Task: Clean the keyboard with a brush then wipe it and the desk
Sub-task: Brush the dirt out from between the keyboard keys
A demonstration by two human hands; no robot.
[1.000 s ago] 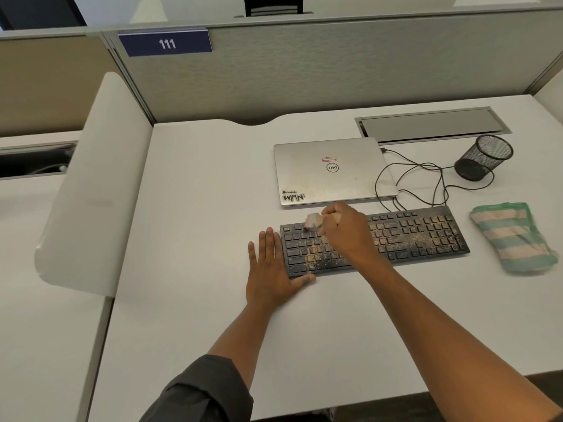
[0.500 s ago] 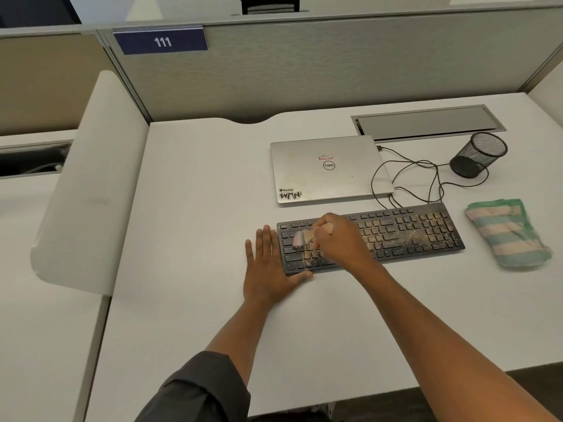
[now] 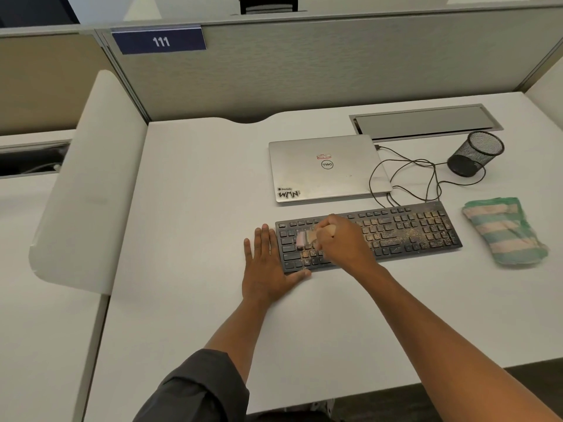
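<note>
Keyboard [image 3: 396, 236] lay on the desk [image 3: 198, 208] before the laptop [image 3: 326, 169], light and likely to slide; the flat left hand [image 3: 268, 269] braced its end. The right hand [image 3: 344, 242] gripped the soft-bristled brush [image 3: 304, 239] by its handle.

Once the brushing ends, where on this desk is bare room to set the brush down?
The widest bare patch is the desk left of the left hand and laptop. The front strip near the person, below the keyboard, is bare too. It is crowded on the right: cables, mesh cup, folded cloth.
</note>
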